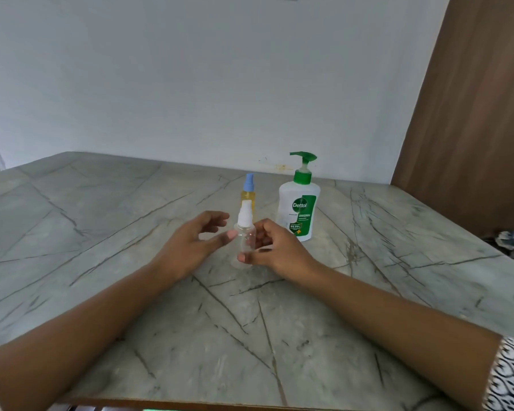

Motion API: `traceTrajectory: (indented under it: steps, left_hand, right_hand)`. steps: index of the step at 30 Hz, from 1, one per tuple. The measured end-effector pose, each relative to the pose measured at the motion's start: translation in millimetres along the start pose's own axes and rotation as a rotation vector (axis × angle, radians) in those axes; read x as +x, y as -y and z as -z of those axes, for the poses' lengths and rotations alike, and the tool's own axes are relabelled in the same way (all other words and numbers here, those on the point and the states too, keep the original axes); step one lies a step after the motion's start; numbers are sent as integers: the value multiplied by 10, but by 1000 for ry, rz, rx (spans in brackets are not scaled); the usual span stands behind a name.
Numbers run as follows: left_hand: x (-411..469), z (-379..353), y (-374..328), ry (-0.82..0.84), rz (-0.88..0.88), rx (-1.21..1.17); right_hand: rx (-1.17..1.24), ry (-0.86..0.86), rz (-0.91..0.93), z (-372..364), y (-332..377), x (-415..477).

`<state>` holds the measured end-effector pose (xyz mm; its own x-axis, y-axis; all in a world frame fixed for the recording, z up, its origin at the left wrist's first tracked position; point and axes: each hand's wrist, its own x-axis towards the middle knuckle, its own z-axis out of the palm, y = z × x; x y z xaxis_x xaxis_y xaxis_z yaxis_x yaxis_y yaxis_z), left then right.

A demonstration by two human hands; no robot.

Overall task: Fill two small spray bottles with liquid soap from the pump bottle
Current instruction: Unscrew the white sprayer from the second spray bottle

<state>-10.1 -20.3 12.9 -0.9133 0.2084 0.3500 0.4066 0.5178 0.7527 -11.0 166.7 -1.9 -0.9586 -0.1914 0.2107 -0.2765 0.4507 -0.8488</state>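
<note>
Clear plastic, 1 spray bottle sits upright in your right hand, fingers curled round it. Your left hand hovers beside it, fingers apart. Just behind stand the blue-capped bottle and pump bottle.

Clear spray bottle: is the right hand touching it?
Touching. The head view shows the right hand pinching the clear spray bottle between thumb and fingers.
</note>
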Motion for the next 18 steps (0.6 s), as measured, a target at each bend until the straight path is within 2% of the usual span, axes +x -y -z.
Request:
traceTrajectory:
  steps: [3,11,18]
  left_hand:
    - [-32,-168,-175,90,-36,-111]
    - [66,-541,-394,123,-107,-162]
    - [122,-663,-376,97,-114,-181]
  right_hand:
    - [20,-6,8,158,-47,-201]
    - [-26,-58,1,462,-184,-428]
    - [8,39,-44,710,-120,-348]
